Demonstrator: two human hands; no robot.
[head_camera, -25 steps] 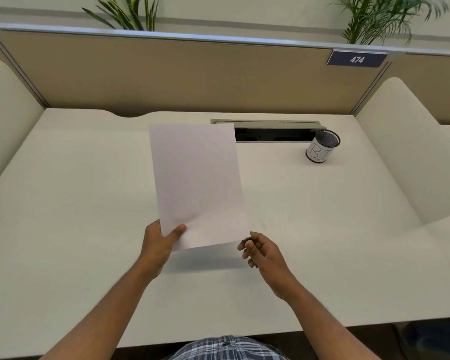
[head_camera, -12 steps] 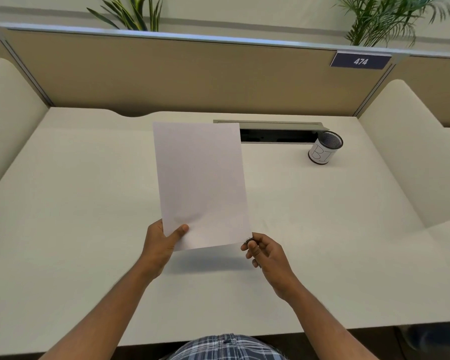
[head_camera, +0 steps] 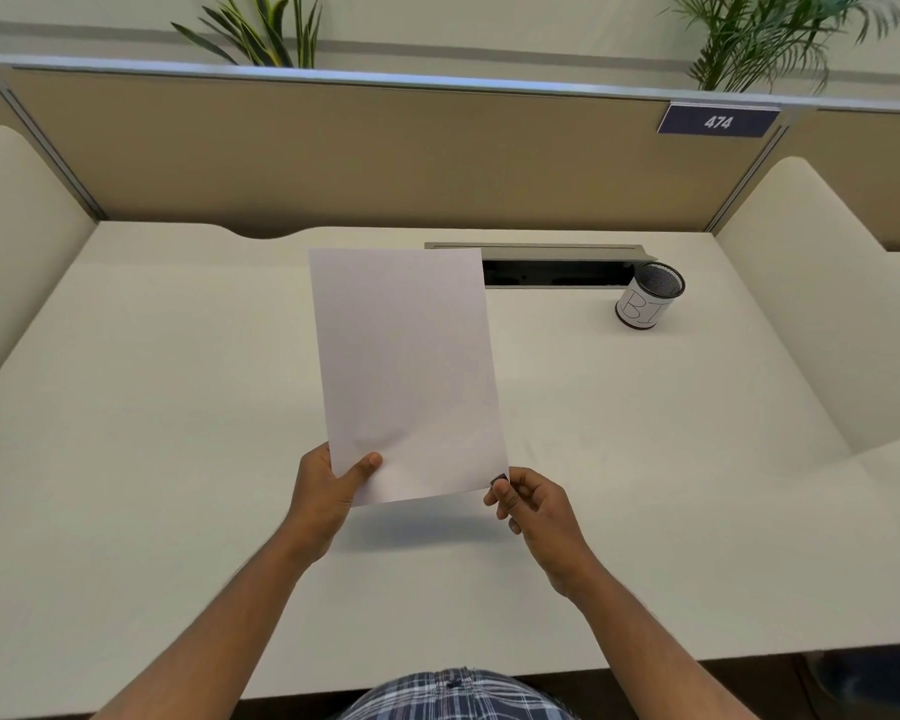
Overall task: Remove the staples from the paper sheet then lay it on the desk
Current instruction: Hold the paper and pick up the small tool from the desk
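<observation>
A blank white paper sheet (head_camera: 406, 371) is held upright above the cream desk (head_camera: 152, 459), tilted slightly. My left hand (head_camera: 328, 485) grips its lower left corner, thumb on the front face. My right hand (head_camera: 533, 511) is at the lower right corner, its curled fingers pinching a small dark object (head_camera: 500, 479) against the sheet's edge. I cannot make out any staples on the sheet.
A mesh pen cup (head_camera: 648, 298) with a white label stands at the back right, beside an open cable slot (head_camera: 552, 270). Tan partition panels wall the desk at the back and curved cream dividers flank both sides.
Both hands and the sheet have barely shifted; the grips are the same.
</observation>
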